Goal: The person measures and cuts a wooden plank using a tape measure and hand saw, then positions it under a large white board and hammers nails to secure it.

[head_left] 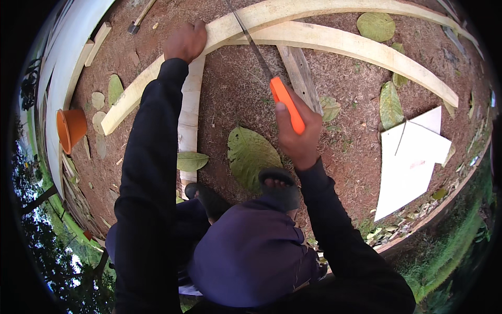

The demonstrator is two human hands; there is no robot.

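A hand saw (286, 103) with an orange handle is in my right hand (300, 130), its fingers wrapped round the grip. The thin blade reaches up and away and lies across a long pale wooden plank (298, 11), which looks bowed in this wide view. My left hand (186, 42) is closed on that plank, left of the blade; its fingertips are partly hidden. Below the plank's left part, another pale board (189, 112) runs toward my feet. A second long plank (345, 42) stretches off to the right, over a weathered board (302, 78).
Brown soil is strewn with large leaves (252, 156). An orange pot (71, 130) lies tipped by a white panel (52, 104) at left. White sheets (410, 162) lie at right. A hammer-like tool (137, 23) rests at the far left. My sandalled feet (280, 187) are close below.
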